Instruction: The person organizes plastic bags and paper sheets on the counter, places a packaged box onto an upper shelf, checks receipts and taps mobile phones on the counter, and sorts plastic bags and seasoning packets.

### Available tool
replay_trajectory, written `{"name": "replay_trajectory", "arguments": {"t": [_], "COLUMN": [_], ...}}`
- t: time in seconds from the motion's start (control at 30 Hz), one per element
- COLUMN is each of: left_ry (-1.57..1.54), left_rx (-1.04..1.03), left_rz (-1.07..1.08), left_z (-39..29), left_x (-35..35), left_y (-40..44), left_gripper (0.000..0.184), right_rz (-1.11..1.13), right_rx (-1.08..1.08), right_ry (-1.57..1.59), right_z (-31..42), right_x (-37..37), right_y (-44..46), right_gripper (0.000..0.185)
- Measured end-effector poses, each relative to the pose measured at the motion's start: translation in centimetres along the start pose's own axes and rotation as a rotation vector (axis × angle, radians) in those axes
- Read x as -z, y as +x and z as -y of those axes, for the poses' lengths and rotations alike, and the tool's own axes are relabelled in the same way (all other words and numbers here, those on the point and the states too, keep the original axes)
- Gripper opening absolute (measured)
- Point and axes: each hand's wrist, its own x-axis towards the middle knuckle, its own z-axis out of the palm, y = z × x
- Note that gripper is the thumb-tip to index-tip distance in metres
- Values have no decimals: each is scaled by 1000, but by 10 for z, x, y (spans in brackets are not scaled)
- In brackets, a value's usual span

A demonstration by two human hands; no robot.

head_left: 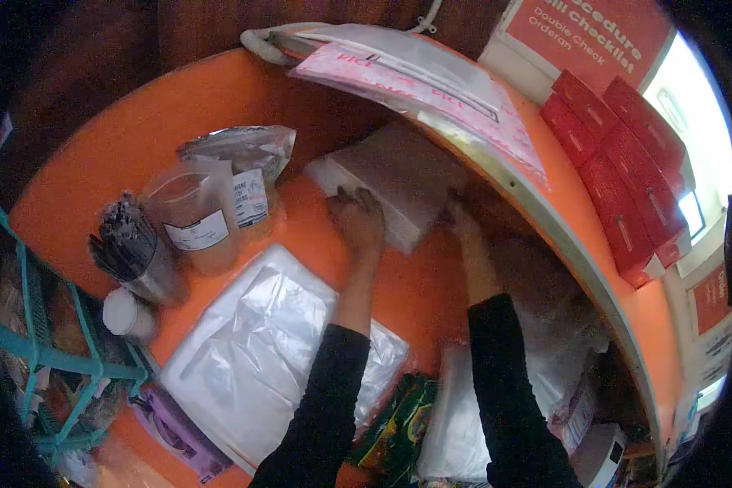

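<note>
The flat, light-brown, paper-like stack [403, 167] sits at the back of the smooth orange shelf [415, 285]. The left hand [359, 218] has bent fingers at its front edge; the right hand [464, 218] is by its right side (I can't tell if either grips). Even, gentle hands should keep it neat.

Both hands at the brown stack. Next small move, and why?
I'd probably draw the brown stack slightly toward the person, hands on both sides: the left hand is at its near edge, the right hand by its right end, and bare orange tabletop lies in front. Whether the grip is firm can't be made out.
</note>
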Motion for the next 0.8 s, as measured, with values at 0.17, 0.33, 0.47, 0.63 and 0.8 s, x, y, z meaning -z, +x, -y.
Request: {"name": "replay_trajectory", "arguments": {"t": [0.17, 0.33, 0.47, 0.63, 0.8], "left_ry": [20, -81, -49, 212, 67], "left_rx": [-49, -70, -121, -285, -81], "left_rz": [-59, -17, 95, -26, 109], "left_z": [13, 7, 11, 3, -2], "left_x": [-13, -7, -14, -27, -15], "left_y": [1, 3, 10, -4, -5], "left_gripper": [49, 46, 49, 53, 67], "right_rz": [109, 84, 59, 178, 111], "right_rx": [260, 228, 92, 234, 403], "right_ry": [206, 192, 24, 75, 1], "right_z": [-1, -5, 15, 30, 6], "right_x": [1, -4, -8, -18, 0], "right_y": [-13, 51, 49, -14, 27], "right_gripper": [49, 48, 51, 45, 36]}}
